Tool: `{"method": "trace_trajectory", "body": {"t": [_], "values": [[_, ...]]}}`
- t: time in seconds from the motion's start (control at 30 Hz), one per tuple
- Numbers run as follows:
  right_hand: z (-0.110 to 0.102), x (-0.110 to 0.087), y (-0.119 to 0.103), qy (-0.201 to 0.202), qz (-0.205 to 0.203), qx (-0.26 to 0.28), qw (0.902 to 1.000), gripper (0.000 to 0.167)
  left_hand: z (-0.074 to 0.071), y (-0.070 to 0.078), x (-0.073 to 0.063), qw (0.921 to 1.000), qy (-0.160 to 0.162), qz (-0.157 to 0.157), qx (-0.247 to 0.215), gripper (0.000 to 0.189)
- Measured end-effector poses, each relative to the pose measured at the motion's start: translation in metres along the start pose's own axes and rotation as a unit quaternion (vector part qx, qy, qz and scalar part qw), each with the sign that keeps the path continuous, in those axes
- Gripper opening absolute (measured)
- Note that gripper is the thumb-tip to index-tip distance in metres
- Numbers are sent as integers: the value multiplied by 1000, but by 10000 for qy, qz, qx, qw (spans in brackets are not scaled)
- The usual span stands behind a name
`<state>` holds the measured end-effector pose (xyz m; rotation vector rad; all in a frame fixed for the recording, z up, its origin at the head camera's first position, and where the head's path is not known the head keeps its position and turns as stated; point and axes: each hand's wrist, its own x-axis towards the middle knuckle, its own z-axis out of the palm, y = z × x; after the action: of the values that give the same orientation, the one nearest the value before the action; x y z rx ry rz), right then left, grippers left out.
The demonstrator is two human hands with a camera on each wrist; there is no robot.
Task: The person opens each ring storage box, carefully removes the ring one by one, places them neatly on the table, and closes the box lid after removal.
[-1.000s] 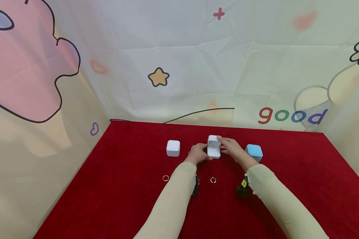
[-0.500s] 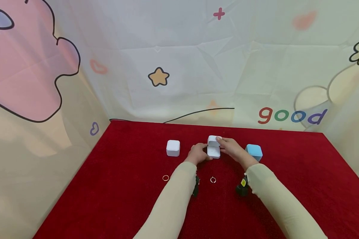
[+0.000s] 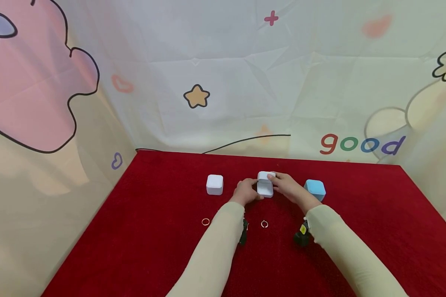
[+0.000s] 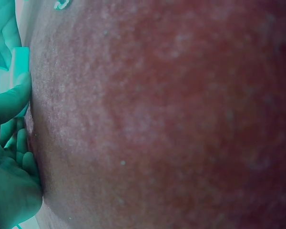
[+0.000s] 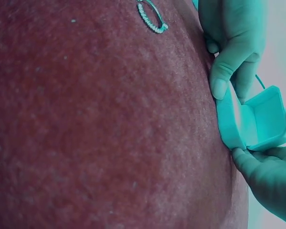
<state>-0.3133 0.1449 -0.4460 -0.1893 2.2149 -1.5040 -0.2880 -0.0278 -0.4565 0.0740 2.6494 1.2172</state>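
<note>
A white ring box [image 3: 265, 189] stands on the red cloth with its lid raised and its pale inside facing me. My left hand [image 3: 244, 192] grips the base from the left, thumb at the front corner. In the right wrist view that thumb [image 5: 220, 88] presses the front of the base. My right hand [image 3: 288, 187] holds the lid from the right, thumb on its front and fingers behind. Nearer to me lie a silver ring [image 3: 264, 224], set with small stones in the right wrist view, and a gold ring [image 3: 205, 222].
To the left stands another white box [image 3: 214, 185], shut. A light blue box [image 3: 315, 189] sits just behind my right forearm. The red cloth [image 3: 141, 231] covers the table, and a printed curtain [image 3: 238, 103] hangs along its back edge.
The lid has tipped slightly forward and down. My right thumb and fingers have shifted a little lower with it. The left hand, rings and other boxes hold their places.
</note>
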Motion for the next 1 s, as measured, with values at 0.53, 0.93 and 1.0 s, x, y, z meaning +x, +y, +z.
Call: {"method": "trace_trajectory", "body": {"t": [0.53, 0.93, 1.0], "values": [[2, -3, -3, 30, 92, -267, 9996, 62, 0, -1, 2, 10000, -30, -21, 9, 62], [3, -6, -3, 26, 30, -519, 9986, 62, 0, 0, 3, 10000, -43, -27, 53, 62], [3, -8, -3, 23, -13, -601, 9982, 65, 1, -1, 2, 10000, -32, -22, 88, 62]]}}
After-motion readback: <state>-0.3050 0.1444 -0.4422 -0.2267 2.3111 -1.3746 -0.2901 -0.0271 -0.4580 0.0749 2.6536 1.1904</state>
